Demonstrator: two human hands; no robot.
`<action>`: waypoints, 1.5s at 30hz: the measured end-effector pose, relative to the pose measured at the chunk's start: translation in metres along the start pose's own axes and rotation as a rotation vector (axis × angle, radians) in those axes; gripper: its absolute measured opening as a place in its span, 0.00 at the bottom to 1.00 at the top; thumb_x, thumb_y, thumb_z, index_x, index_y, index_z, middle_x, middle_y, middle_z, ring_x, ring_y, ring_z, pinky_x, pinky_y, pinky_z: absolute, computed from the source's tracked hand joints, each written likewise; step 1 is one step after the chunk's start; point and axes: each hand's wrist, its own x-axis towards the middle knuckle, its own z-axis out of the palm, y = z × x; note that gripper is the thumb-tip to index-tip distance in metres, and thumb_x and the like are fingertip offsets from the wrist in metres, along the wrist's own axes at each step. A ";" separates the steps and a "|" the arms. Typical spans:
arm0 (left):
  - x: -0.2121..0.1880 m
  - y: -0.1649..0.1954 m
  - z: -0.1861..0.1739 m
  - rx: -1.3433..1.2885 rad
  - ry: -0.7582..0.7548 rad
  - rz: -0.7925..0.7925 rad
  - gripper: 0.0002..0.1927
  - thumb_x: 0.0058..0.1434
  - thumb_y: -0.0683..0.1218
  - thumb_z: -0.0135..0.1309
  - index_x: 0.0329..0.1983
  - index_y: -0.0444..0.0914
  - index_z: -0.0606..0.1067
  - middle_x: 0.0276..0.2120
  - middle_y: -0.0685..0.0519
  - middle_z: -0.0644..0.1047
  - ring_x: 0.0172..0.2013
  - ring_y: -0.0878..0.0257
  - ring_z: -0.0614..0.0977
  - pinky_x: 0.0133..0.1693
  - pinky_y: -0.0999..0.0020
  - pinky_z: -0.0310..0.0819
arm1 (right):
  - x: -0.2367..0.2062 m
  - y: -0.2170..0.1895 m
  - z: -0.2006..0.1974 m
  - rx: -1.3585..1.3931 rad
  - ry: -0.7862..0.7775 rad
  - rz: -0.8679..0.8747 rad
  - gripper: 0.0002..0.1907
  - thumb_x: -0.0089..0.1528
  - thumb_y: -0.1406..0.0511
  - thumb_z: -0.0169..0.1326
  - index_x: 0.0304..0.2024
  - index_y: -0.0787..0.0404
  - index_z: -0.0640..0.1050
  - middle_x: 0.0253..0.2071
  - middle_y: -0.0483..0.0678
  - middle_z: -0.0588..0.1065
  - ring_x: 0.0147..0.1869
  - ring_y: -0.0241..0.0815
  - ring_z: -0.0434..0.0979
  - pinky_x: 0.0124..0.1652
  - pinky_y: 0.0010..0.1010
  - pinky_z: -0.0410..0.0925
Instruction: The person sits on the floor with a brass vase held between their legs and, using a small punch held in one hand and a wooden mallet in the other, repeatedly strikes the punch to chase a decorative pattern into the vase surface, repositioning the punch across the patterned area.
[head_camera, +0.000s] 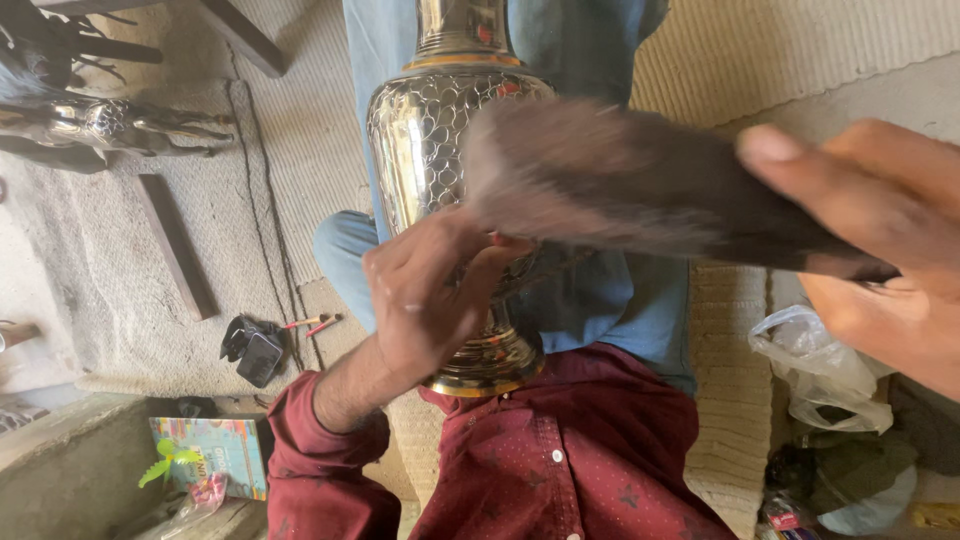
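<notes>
We're gripping a dark, blurry tool, looks like a wooden mallet (640, 190), in our right hand (880, 240), fingers wrapped around its handle end up close to the camera. Our left hand (430, 295) is cupping the lower body of a big engraved brass vase (430, 130), fingers curled against the metal with something small pinched there that we can't make out. The vase is lying across our lap, its foot pointing toward our maroon shirt (560, 460) and its neck pointing away over our blue trousers (600, 300).

Around us, we're sitting on a woven mat (300, 150). A dark wooden strip (175, 245) is lying to the left, a small black gadget (255, 350) near two red-tipped sticks (312, 322), and a clear plastic bag (820, 370) is sitting off to the right. A shiny metal figure (110, 125) is resting at the far left.
</notes>
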 end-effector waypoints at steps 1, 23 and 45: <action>0.005 0.004 -0.004 0.006 -0.032 0.027 0.16 0.62 0.37 0.67 0.50 0.38 0.76 0.38 0.53 0.82 0.32 0.63 0.85 0.31 0.68 0.77 | -0.004 0.000 0.002 -0.028 0.000 0.004 0.45 0.54 0.79 0.58 0.74 0.56 0.64 0.39 0.50 0.73 0.35 0.39 0.71 0.30 0.31 0.68; 0.071 0.006 -0.021 -0.348 -0.361 0.017 0.22 0.64 0.34 0.59 0.60 0.36 0.69 0.56 0.50 0.79 0.51 0.61 0.86 0.43 0.72 0.88 | -0.062 -0.009 0.145 0.291 0.457 0.421 0.36 0.58 0.72 0.66 0.65 0.71 0.65 0.35 0.52 0.78 0.35 0.43 0.81 0.36 0.31 0.74; 0.129 -0.006 0.016 -0.410 -1.257 0.368 0.26 0.62 0.40 0.56 0.65 0.47 0.74 0.48 0.56 0.85 0.38 0.66 0.88 0.30 0.64 0.78 | -0.105 -0.023 0.229 -0.128 0.723 0.298 0.46 0.51 0.77 0.64 0.67 0.62 0.57 0.39 0.62 0.73 0.38 0.56 0.75 0.39 0.43 0.69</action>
